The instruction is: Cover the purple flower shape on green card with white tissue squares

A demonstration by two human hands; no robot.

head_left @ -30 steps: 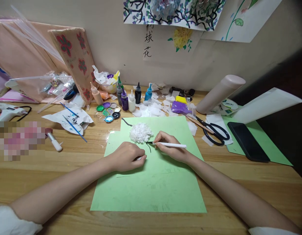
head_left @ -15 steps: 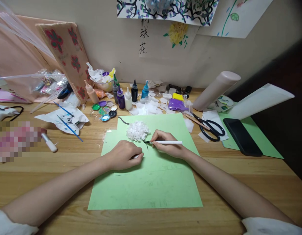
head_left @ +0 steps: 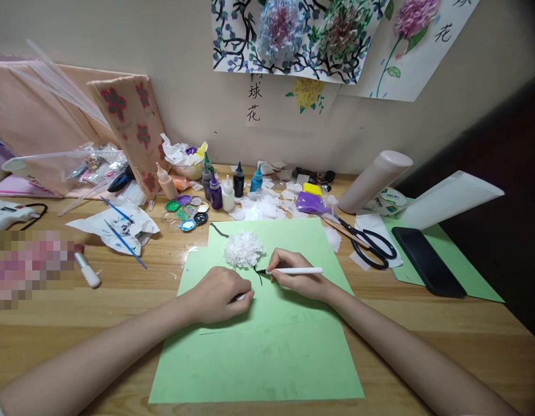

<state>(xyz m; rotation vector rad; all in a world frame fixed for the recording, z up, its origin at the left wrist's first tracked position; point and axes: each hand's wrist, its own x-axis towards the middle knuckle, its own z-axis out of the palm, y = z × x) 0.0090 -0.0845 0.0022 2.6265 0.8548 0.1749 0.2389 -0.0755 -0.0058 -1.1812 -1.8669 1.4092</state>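
My right hand [head_left: 296, 274] is closed around a white brush pen [head_left: 300, 270], its black tip touching the green paper [head_left: 302, 323] just below the white flower [head_left: 244, 249]. That flower is a ruffled, raised puff stuck on the sheet. By the pen tip a short, thin black line [head_left: 261, 281] curves downward. Another black stroke [head_left: 219, 230] runs from the paper's upper left corner to the flower. Resting on the sheet to the left, my left hand [head_left: 224, 294] is curled shut. A small white piece, apparently the pen cap [head_left: 240, 297], peeks out between its thumb and fingers.
Beyond the paper stand several paint bottles [head_left: 215, 190], a paint palette [head_left: 187, 214] and white scraps [head_left: 261, 205]. Paintbrushes [head_left: 126, 244] lie on a stained tissue at left. On the right are black-handled scissors [head_left: 374, 245], a phone [head_left: 427, 263] and a leaning cylinder [head_left: 375, 182].
The camera has tilted upward, so everything sits lower and more of the wall pictures shows. Both hands keep nearly the same place on the paper, with the pen tip still below the flower.
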